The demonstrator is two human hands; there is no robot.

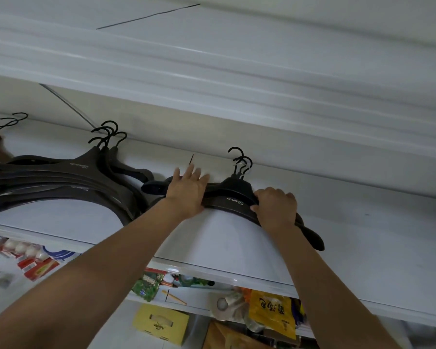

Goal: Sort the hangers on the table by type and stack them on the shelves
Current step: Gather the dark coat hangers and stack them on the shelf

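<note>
A small stack of black hangers (233,197) with white lettering lies on the white shelf (337,248), hooks pointing to the back wall. My right hand (276,207) is closed around the stack's right arm. My left hand (189,188) lies flat on the stack's left arm, fingers spread. A bigger pile of dark grey hangers (68,177) sits to the left on the same shelf, its hooks upright at the back. More black hooks (8,120) show at the far left edge.
Another white shelf (212,79) hangs close overhead. Below the hanger shelf sit packets, a yellow tissue box (160,323), a yellow bag (275,311) and a red pack of white balls (28,255). Bare shelf surface extends to the right of the black stack.
</note>
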